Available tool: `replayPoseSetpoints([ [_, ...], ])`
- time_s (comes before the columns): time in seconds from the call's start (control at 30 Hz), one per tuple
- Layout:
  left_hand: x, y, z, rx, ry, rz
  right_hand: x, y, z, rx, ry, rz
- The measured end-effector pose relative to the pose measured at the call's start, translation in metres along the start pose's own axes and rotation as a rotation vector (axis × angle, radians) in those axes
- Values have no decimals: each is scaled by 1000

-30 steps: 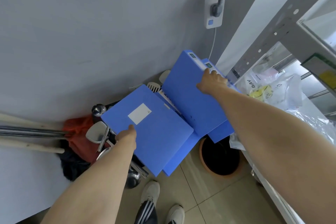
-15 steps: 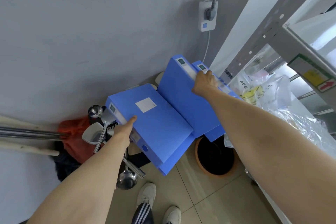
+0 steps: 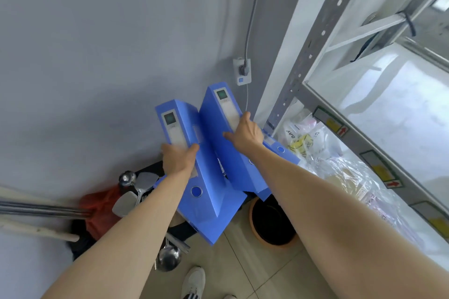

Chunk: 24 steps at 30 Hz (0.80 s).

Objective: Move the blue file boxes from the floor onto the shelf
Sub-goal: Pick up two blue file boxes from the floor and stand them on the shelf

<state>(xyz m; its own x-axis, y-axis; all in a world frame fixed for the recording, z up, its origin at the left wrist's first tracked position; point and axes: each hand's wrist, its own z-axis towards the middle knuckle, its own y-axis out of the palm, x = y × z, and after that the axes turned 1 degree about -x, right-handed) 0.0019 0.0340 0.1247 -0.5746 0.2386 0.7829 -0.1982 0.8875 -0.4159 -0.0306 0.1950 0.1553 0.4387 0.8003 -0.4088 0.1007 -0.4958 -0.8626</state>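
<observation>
While both arms are stretched forward and down, two sets of blue file boxes are held up off the floor, spines turned upward. The left hand (image 3: 178,159) is clenched across the spine of the left file box (image 3: 192,153), thumb on one side and fingers wrapped over the other; a second blue box (image 3: 206,226) is seen pressed beneath it, though how it is supported cannot be told. The right hand (image 3: 247,132) is closed over the spine of the right file box (image 3: 226,143), with another blue box (image 3: 281,153) lying just behind and under it. The two front boxes are touching along their upper sides. To the right, the grey metal shelf (image 3: 379,143) is seen, its upper board pale and bare near the edge, with plastic bags (image 3: 315,143) piled on the lower level. Below the boxes, a brown round pot (image 3: 272,240) is set on the tiled floor (image 3: 245,272), and metal ladles (image 3: 167,260) are clustered by the grey wall (image 3: 97,56). A wall socket (image 3: 241,71) with a plug is mounted above the boxes.
</observation>
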Motion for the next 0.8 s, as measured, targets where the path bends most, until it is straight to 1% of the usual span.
replayPoseSetpoints([
  [0.2, 84, -28, -69, 36, 198, 68, -24, -67, -69, 199, 12, 306],
  [0.37, 132, -46, -134, 79, 383, 69, -30, -109, -121, 385, 25, 508],
  [0.5, 151, -57, -183, 77, 580, 30, -21, -140, -167, 470, 31, 690],
  [0.67, 165, -58, -247, 41, 797, -16, 9, -166, -220, 685, 11, 923],
  [0.8, 166, -35, -280, -51, 882, -76, 41, -173, -241, 840, -2, 1026],
])
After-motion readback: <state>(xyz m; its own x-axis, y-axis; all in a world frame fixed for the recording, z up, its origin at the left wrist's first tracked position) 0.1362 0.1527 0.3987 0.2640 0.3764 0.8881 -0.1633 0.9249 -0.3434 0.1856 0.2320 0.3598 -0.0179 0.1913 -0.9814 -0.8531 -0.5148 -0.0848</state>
